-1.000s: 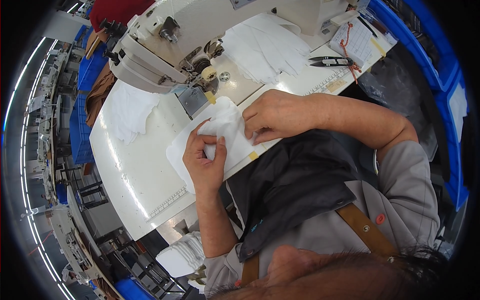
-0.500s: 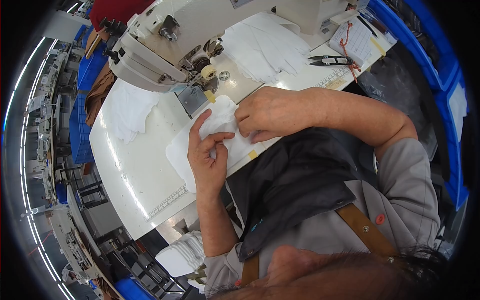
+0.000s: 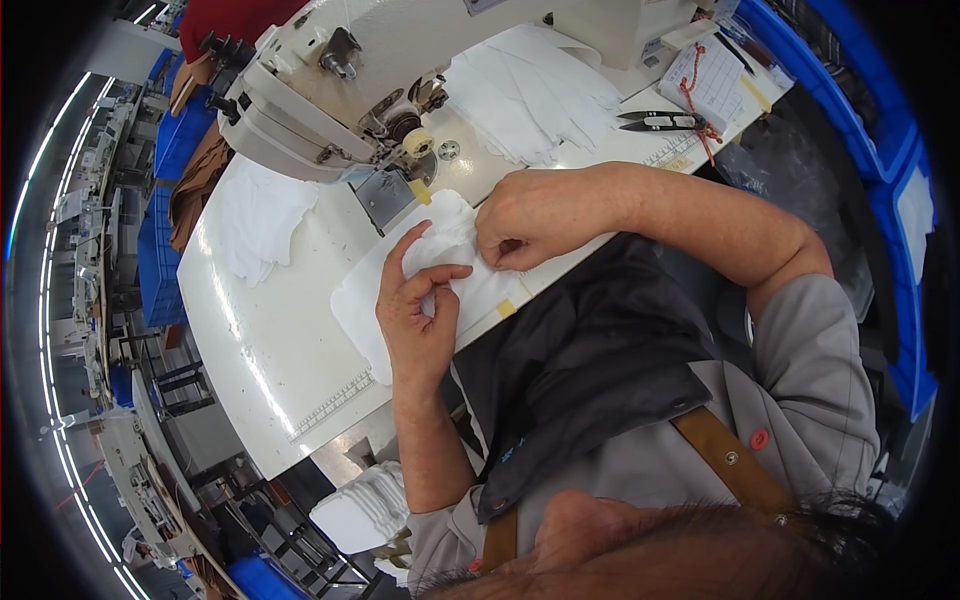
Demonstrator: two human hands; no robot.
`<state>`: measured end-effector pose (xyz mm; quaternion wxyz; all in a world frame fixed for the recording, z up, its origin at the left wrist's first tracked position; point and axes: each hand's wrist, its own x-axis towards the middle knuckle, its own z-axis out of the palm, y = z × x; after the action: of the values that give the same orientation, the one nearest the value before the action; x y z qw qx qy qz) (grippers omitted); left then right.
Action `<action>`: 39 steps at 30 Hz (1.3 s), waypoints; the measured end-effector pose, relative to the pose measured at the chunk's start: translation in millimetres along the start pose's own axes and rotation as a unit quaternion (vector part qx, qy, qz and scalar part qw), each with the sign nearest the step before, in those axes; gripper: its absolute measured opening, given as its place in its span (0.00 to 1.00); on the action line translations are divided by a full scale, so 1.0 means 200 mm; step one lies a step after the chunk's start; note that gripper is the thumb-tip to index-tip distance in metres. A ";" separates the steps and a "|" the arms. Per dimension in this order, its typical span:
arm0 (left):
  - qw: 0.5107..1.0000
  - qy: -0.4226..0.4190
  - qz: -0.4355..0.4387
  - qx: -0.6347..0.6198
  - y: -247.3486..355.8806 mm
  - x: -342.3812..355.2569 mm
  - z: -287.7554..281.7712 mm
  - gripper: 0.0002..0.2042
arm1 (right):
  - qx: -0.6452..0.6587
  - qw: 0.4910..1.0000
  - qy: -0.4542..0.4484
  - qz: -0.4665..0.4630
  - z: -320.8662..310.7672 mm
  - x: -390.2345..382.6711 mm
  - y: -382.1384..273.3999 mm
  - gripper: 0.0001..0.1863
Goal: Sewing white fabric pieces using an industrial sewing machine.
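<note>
A white fabric piece (image 3: 366, 308) with a rounded outline lies on the sewing table, close to its near edge. My left hand (image 3: 418, 315) rests on it with fingers apart, one stretched toward the sewing machine and another bent across the cloth. Opposite it, my right hand (image 3: 540, 218) is closed, its fingertips pinching at the right side of the same piece. Its thumb and the exact pinched spot are partly hidden. Just beyond both hands stands the sewing machine head (image 3: 330, 110), with a pale yellow wheel (image 3: 417, 143) near its needle area.
White fabric pieces lie in a pile (image 3: 535, 95) behind the machine and another pile (image 3: 265, 215) at the left. Thread snips (image 3: 660, 121) with an orange cord lie at the right, beside a paper pad (image 3: 708, 80). Below the table edge sits a white stack (image 3: 360, 508). Blue bins (image 3: 915, 300) flank the right.
My right hand has curled tighter, its thumb and fingertips drawing in and slightly away from the table edge. The left hand and the fabric piece have hardly moved.
</note>
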<state>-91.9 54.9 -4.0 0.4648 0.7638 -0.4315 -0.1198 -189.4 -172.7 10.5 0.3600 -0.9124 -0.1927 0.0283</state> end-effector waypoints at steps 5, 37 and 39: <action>0.994 -0.010 0.095 0.057 0.00 0.01 0.00 0.11 | -0.003 1.000 -0.004 0.000 0.00 0.01 0.02 0.06; 0.999 -0.029 -0.008 0.044 0.03 -0.01 0.01 0.07 | 0.023 0.995 0.093 0.037 0.06 -0.12 -0.04 0.11; 0.998 -0.022 -0.002 0.051 0.01 -0.01 0.01 0.06 | 0.045 0.994 0.091 0.041 0.05 -0.11 -0.03 0.11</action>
<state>-95.9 54.8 -3.5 0.4157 0.7844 -0.4457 -0.1155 -214.0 -169.9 4.6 0.4155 -0.9010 -0.1203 -0.0319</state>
